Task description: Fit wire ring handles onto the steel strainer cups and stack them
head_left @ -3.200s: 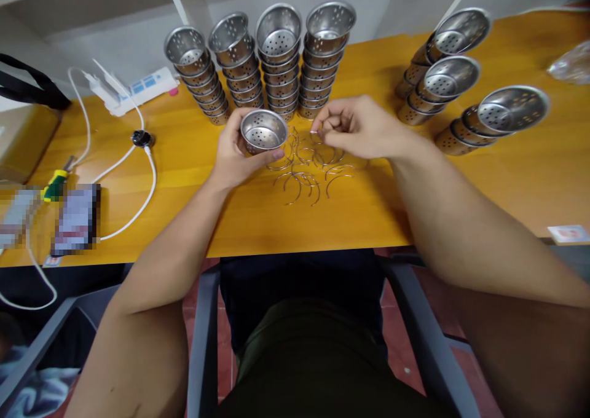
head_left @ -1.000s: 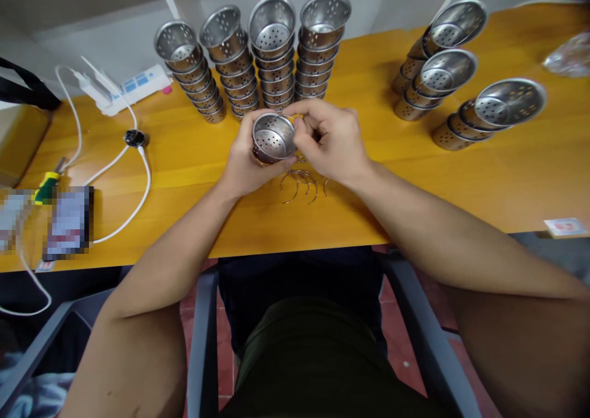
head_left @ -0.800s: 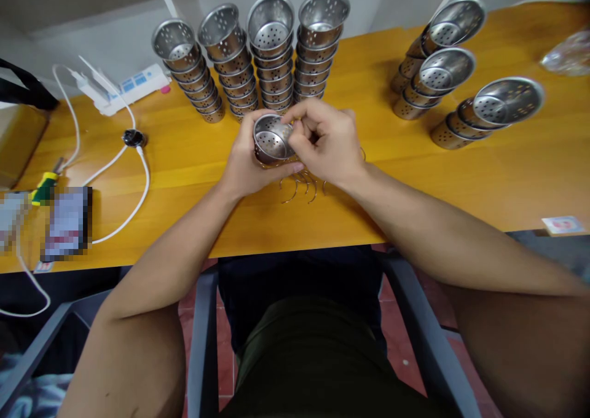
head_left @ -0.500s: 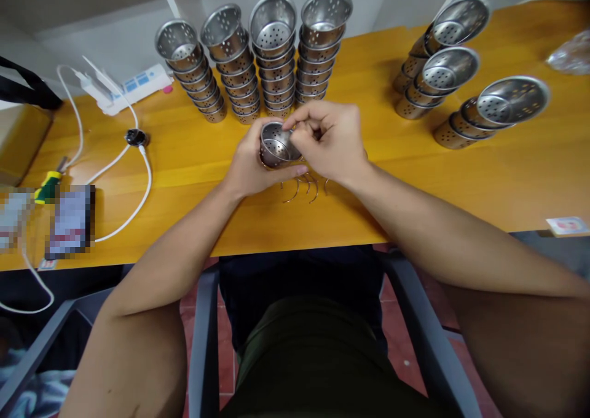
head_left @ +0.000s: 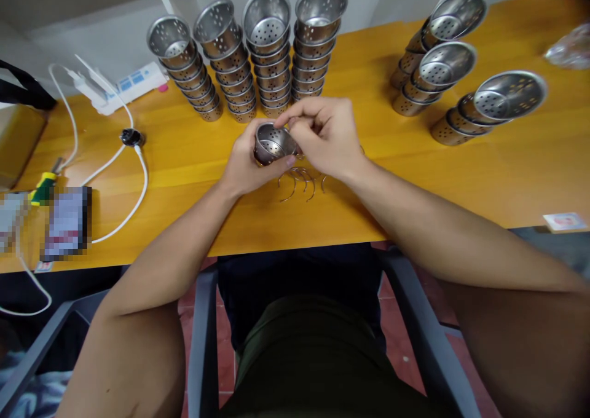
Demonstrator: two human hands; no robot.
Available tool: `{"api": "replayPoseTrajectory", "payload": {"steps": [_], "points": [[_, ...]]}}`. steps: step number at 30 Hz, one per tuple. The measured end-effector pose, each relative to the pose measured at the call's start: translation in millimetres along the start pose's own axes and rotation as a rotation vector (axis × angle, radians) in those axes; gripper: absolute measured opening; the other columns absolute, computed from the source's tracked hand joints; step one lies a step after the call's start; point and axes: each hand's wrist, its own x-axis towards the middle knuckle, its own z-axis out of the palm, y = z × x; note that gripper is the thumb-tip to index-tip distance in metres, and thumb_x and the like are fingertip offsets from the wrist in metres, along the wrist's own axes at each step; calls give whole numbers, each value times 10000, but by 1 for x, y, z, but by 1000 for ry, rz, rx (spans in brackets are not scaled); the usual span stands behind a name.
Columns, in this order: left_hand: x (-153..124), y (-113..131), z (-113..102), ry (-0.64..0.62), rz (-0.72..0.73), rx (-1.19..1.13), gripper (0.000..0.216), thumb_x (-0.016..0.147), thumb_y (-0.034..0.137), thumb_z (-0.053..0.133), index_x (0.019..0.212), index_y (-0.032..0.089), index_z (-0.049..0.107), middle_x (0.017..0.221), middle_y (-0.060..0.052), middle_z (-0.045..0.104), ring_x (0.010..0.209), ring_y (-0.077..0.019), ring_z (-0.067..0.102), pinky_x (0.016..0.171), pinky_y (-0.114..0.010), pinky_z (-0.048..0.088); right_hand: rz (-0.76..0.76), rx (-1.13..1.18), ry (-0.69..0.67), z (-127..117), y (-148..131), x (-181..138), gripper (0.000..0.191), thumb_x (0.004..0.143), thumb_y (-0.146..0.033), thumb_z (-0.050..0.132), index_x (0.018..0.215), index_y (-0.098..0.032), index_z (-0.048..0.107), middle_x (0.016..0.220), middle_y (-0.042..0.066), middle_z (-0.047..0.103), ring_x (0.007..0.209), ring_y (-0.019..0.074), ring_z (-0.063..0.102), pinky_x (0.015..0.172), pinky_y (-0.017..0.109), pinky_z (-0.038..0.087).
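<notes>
My left hand is wrapped round a perforated stainless-steel cup, its mouth tilted up toward me. At the cup's right rim, my right hand is closed in a pinch, with the index finger reaching over the edge. What sits between those fingertips is hidden. Several thin curved wire hooks lie on the table just below the hands.
Behind the hands stand several tall stacks of perforated cups. Shorter, leaning stacks are on the right. A power strip, white cables, a screwdriver and a blurred-out object occupy the left of the wooden table.
The whole view has shifted slightly. Both hands stay at the cup, and the right index finger has edged a little further over its rim.
</notes>
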Motion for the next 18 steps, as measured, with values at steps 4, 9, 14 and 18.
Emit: {"api": "replayPoseTrajectory", "payload": {"steps": [4, 9, 14, 18], "points": [[-1, -10, -3, 33, -17, -77, 882, 1030, 1041, 926, 1567, 356, 784, 1291, -36, 838, 1084, -255, 865, 980, -408, 731, -22, 192, -226, -17, 1, 5, 463, 1062, -625, 1127, 1081, -256, 848, 791, -13, 664, 737, 192, 677, 659, 316, 591], [2, -14, -5, 28, 185, -98, 742, 1124, 860, 959, 1677, 418, 740, 1307, -25, 857, 1044, -226, 833, 864, -379, 698, -29, 272, -347, -25, 6, 9, 623, 941, -720, 1235, 1081, -251, 848, 802, -15, 662, 711, 181, 637, 612, 313, 563], [-1, -8, -5, 36, 120, 70, 994, 1018, 973, 997, 1708, 345, 653, 1475, -81, 824, 1301, -326, 890, 1123, -533, 782, -71, 260, -349, -21, 16, 7, 592, 1000, -731, 1195, 1090, -262, 846, 819, -6, 681, 701, 180, 573, 594, 327, 510], [-4, -5, -8, 32, 26, 109, 989, 963, 882, 1111, 1655, 324, 678, 1445, -84, 808, 1333, -346, 889, 1231, -558, 774, -76, 215, -354, -20, 27, 4, 516, 1045, -658, 1181, 1138, -271, 853, 840, -9, 669, 720, 190, 560, 617, 334, 515]]}}
